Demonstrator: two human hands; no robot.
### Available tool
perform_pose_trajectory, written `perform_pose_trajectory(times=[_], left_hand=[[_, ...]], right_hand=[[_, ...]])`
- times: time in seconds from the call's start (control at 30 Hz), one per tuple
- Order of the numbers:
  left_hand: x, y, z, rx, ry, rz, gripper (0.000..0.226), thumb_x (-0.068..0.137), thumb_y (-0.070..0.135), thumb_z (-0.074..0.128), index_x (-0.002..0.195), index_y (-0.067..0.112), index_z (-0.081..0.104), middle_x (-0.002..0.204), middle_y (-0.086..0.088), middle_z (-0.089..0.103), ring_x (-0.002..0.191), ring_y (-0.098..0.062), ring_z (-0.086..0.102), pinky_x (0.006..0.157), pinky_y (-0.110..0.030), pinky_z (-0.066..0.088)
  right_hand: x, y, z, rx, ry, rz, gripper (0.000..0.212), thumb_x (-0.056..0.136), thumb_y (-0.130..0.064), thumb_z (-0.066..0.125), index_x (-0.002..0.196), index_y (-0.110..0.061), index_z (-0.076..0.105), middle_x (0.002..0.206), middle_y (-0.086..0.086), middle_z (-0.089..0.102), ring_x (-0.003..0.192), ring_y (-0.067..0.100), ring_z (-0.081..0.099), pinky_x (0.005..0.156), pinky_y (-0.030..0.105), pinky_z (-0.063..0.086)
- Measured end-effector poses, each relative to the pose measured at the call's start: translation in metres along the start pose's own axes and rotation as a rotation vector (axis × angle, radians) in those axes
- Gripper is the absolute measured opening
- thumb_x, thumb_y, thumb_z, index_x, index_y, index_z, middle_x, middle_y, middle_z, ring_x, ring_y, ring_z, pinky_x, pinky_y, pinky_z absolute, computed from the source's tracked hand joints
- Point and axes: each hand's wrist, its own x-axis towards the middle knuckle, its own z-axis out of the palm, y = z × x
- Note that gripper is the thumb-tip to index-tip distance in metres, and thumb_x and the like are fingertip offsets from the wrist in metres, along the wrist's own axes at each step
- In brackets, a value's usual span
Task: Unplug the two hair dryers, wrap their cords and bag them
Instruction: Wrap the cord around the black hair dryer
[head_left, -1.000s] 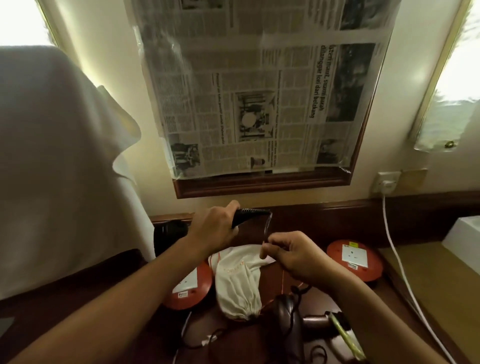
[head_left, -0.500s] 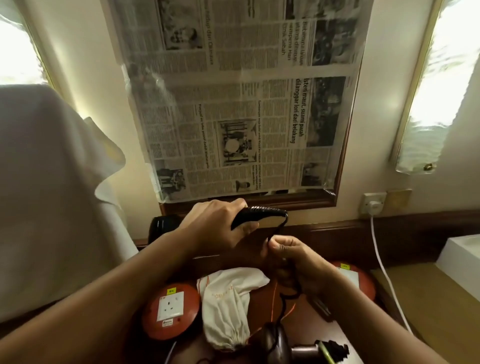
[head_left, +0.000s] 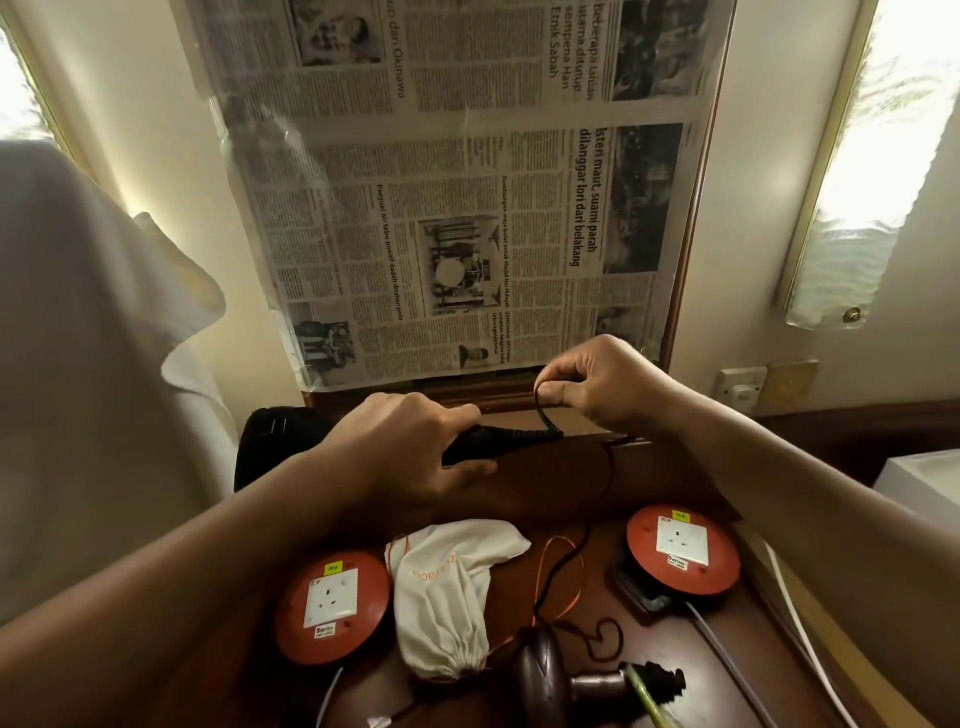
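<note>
My left hand (head_left: 410, 447) grips the handle of a black hair dryer (head_left: 275, 441), whose body pokes out left of my wrist. Just right of the handle's end, my right hand (head_left: 602, 384) pinches its black cord (head_left: 543, 415); the cord loops over the end and hangs down to the desk. A second, dark brown hair dryer (head_left: 550, 680) lies at the bottom edge with its cord (head_left: 597, 634) coiled loosely beside it. A cream drawstring bag (head_left: 447, 592) with orange string lies between two sockets.
Two round orange socket units (head_left: 332, 608) (head_left: 683, 551) sit on the dark wooden desk (head_left: 675, 654). A white cable (head_left: 789, 603) runs along the right edge. A wall socket (head_left: 740, 387) is at right, a newspaper-covered mirror (head_left: 457, 208) ahead, white cloth (head_left: 93, 364) at left.
My right hand has risen from below the dryer handle to above its end, carrying the cord up and over. The view has tilted upward.
</note>
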Motion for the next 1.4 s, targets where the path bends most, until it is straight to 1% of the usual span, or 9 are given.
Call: perform_pose_trajectory(times=[0.2,0.53,0.7,0.83,0.97,1.1,1.2,1.27,1.4], left_hand=[[0.005,0.005,0.005,0.073,-0.067,-0.068,0.045,0.089,0.065,0.039,0.119,0.033,0.047,0.098,0.007,0.065,0.085,-0.013,0.061,0.070,-0.030,0.050],[0.011,0.006,0.009,0.029,0.009,-0.141,0.040,0.089,0.064,0.039,0.110,0.031,0.050,0.091,0.005,0.065,0.080,-0.015,0.062,0.069,-0.034,0.052],[0.009,0.003,0.010,-0.045,0.048,-0.181,0.036,0.090,0.061,0.042,0.109,0.032,0.050,0.088,0.007,0.064,0.075,-0.011,0.061,0.066,-0.031,0.052],[0.009,0.000,0.011,-0.094,0.081,-0.195,0.035,0.089,0.062,0.043,0.107,0.032,0.050,0.086,0.009,0.064,0.072,-0.010,0.061,0.064,-0.033,0.054],[0.010,0.001,0.011,-0.123,0.114,-0.173,0.035,0.089,0.061,0.044,0.106,0.032,0.051,0.083,0.009,0.063,0.070,-0.010,0.060,0.062,-0.033,0.053],[0.010,0.001,0.011,-0.176,0.133,-0.175,0.036,0.088,0.061,0.046,0.108,0.032,0.052,0.082,0.010,0.062,0.068,-0.007,0.059,0.061,-0.032,0.054],[0.010,-0.002,0.010,-0.234,0.141,-0.189,0.037,0.088,0.060,0.048,0.111,0.032,0.052,0.079,0.009,0.062,0.065,-0.006,0.059,0.059,-0.031,0.054],[0.009,-0.003,0.008,-0.271,0.130,-0.185,0.037,0.088,0.060,0.048,0.111,0.032,0.053,0.078,0.009,0.061,0.064,-0.006,0.060,0.060,-0.032,0.055],[0.008,-0.005,0.005,-0.352,0.127,-0.169,0.039,0.086,0.059,0.049,0.111,0.030,0.056,0.079,0.008,0.063,0.064,-0.006,0.061,0.061,-0.031,0.056]], right_hand=[[-0.011,-0.004,0.009,-0.078,0.176,-0.075,0.012,0.088,-0.017,0.064,0.087,-0.014,0.075,0.078,0.000,0.072,0.071,0.012,0.068,0.068,0.030,0.058],[-0.033,0.007,0.051,0.038,0.419,-0.147,0.011,0.089,-0.014,0.063,0.092,-0.015,0.073,0.076,-0.008,0.070,0.071,0.003,0.064,0.062,0.016,0.050],[-0.048,0.009,0.074,0.211,0.482,-0.169,0.027,0.095,-0.015,0.052,0.120,-0.013,0.063,0.103,-0.012,0.068,0.097,-0.010,0.061,0.080,0.006,0.046],[-0.056,0.009,0.091,0.350,0.424,-0.176,0.038,0.096,-0.020,0.042,0.133,-0.027,0.047,0.071,-0.024,0.053,0.062,-0.010,0.052,0.063,0.008,0.041],[-0.056,0.000,0.100,0.701,0.386,-0.134,0.034,0.093,-0.022,0.047,0.118,-0.044,0.041,0.075,-0.005,0.063,0.060,0.005,0.058,0.054,0.021,0.045],[-0.057,-0.004,0.107,0.731,0.499,-0.119,0.040,0.087,-0.029,0.054,0.116,-0.052,0.038,0.085,0.012,0.064,0.068,0.018,0.065,0.058,0.033,0.054],[-0.059,-0.002,0.108,0.748,0.552,-0.074,0.037,0.088,-0.034,0.060,0.118,-0.038,0.039,0.068,0.009,0.059,0.057,0.016,0.057,0.052,0.026,0.048],[-0.059,0.002,0.108,0.868,0.441,-0.015,0.027,0.084,-0.043,0.063,0.103,-0.027,0.053,0.057,0.006,0.053,0.045,0.016,0.047,0.042,0.028,0.038],[-0.059,0.015,0.103,1.090,0.129,0.134,0.047,0.083,-0.053,0.061,0.070,-0.008,0.059,0.045,0.004,0.037,0.036,0.012,0.029,0.040,0.017,0.027]])
